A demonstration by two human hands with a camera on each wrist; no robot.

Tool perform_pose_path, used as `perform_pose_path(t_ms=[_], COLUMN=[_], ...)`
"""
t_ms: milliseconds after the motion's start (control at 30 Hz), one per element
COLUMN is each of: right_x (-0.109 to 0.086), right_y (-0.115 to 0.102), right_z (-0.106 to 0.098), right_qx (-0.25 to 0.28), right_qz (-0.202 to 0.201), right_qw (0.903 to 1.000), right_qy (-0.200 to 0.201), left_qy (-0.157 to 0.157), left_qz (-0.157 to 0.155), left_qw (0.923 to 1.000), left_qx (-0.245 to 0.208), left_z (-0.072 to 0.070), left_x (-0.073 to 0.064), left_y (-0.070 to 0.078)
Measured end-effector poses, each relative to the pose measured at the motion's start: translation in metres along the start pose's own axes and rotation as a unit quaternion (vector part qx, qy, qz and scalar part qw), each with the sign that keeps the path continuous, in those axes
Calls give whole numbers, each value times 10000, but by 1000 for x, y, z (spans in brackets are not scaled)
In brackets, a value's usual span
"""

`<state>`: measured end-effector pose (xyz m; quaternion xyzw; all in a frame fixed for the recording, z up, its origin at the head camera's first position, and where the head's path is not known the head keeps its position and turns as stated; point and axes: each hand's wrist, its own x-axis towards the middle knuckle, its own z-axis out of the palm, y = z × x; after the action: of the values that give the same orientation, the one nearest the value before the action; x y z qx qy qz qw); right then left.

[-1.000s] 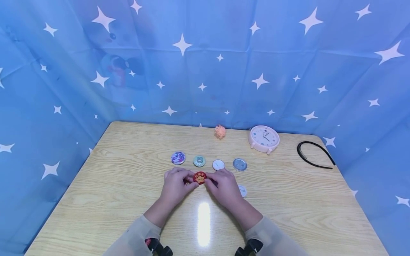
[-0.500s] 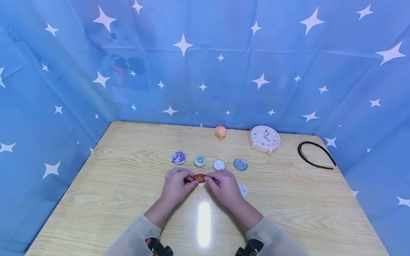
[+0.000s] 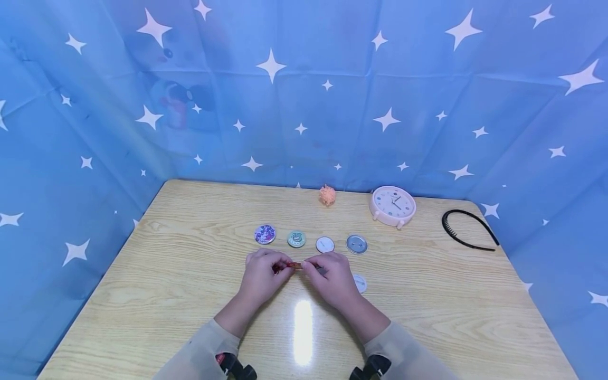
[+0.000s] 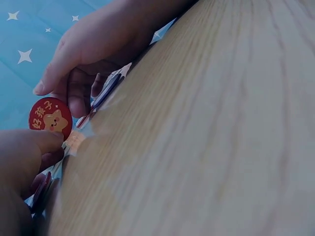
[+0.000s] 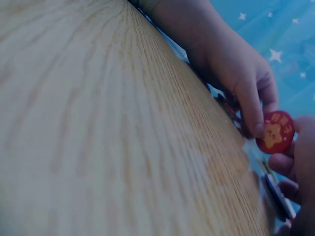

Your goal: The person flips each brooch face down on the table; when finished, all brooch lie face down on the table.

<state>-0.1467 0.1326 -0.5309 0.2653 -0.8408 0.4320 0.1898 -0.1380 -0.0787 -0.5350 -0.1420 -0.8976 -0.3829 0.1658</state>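
Just above the surface (image 3: 180, 295), red star-print button badge (image 4: 50, 119) sits btwn L hand (image 3: 263, 272) & R hand (image 3: 332, 272), both pinching its rim. Thin edge = small grip; if either slips, it'd prob. drop, maybe hitting the white badge (image 3: 325, 244) nearby.

Badge (image 4: 49, 116) is showing red with a yellow star and lettering. Curtain (image 3: 304, 105) is displaying white stars on blue. Worktop (image 3: 190, 285) is presenting pale wood grain. Clock (image 3: 392, 205) is showing pale pink and white. Pompom (image 3: 327, 195) is showing peach, headband (image 3: 446, 225) black.
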Motion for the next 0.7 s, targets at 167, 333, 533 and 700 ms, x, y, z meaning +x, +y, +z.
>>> perform_pose_path(t_ms=[167, 333, 533, 700], right_x=[-1, -1, -1, 0], right_y=[0, -2, -2, -2], right_z=[0, -1, -1, -1], right_qx=[-73, -11, -21, -24], right_qz=[99, 279, 154, 153], right_qw=[9999, 9996, 9999, 9999], right_qy=[-38, -102, -1, -51], left_qy=[48, 72, -19, -187], left_qz=[70, 146, 315, 300], left_qw=[9999, 9997, 9993, 9993], left_qx=[-71, -157, -176, -108], left_z=[1, 1, 1, 0], left_x=[0, 0, 1, 0], left_y=[-1, -2, -5, -7])
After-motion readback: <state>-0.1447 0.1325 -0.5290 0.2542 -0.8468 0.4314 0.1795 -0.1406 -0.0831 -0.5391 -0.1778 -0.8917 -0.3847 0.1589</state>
